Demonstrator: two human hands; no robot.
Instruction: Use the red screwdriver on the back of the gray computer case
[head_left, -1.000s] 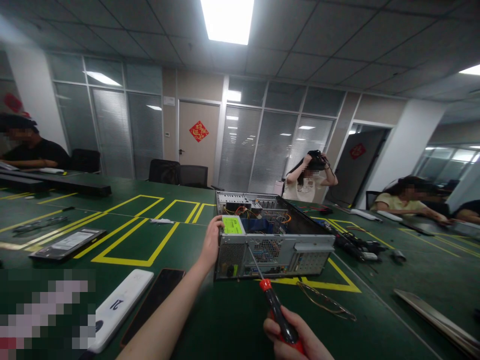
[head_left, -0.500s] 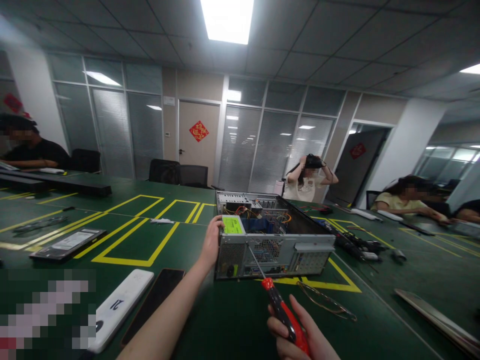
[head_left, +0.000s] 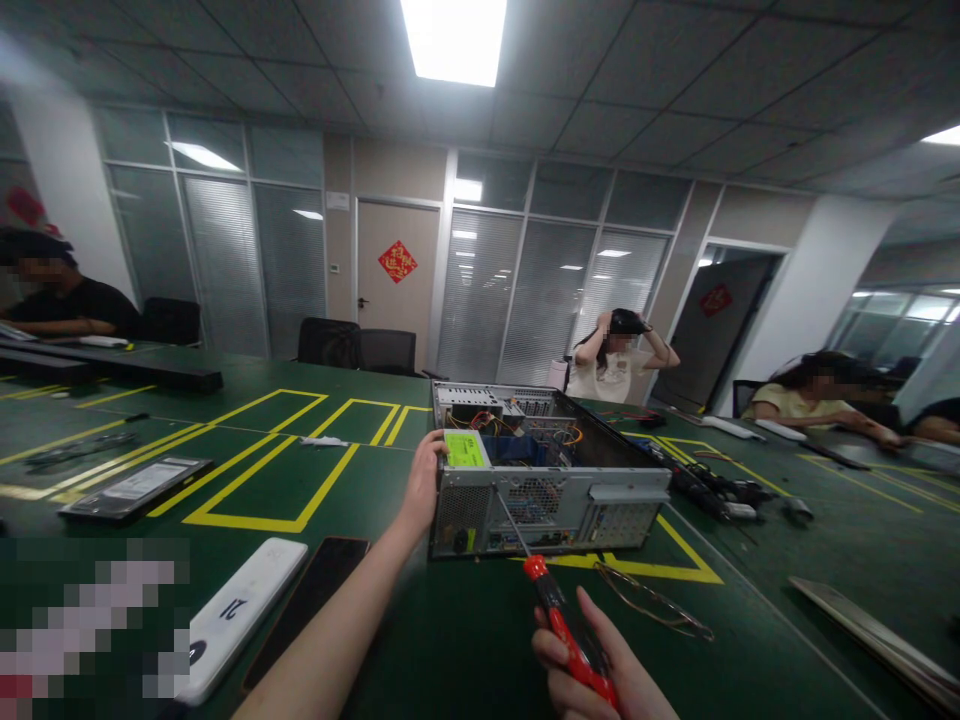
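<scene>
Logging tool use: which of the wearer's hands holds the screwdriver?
The right hand, holding the red-and-black screwdriver; the left hand instead touches the computer case.

The left arm (head_left: 352, 600) is stretched forward, the left hand (head_left: 425, 480) raised with fingers bent. The right hand (head_left: 585, 655) is held lower, closed, one digit extended.

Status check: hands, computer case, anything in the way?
Left hand at computer case, left side. Right hand gripping screwdriver, tip at case's rear. Case open on top. Glasses nearby, off the screwdriver's line.
</scene>
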